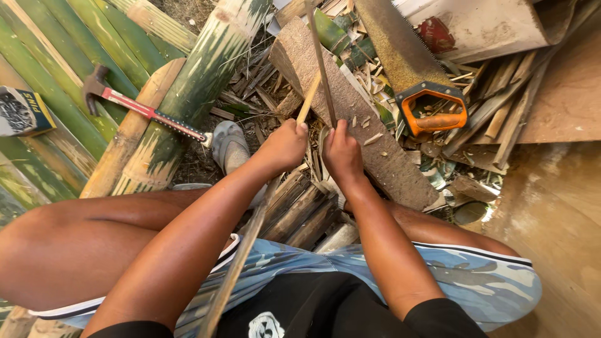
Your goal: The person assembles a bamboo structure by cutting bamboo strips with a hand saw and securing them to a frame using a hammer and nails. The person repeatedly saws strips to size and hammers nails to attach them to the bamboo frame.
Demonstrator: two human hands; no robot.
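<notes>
My left hand [285, 146] is closed around a thin bamboo strip [308, 100] that runs from near my lap up over a wooden log [369, 138]. Beside it, my right hand [341, 153] grips the handle of a long dark blade [320, 62] that stands almost upright, its edge set against the strip's upper end. The two hands are close together above the log, which lies slanted among bamboo offcuts. I am seated, with my knees on either side.
A handsaw with an orange handle [432, 106] lies on scraps at upper right. A claw hammer with a red handle [138, 106] rests on split green bamboo poles [200, 75] at left. A small box of nails [22, 112] sits far left. A sandalled foot [228, 147] shows.
</notes>
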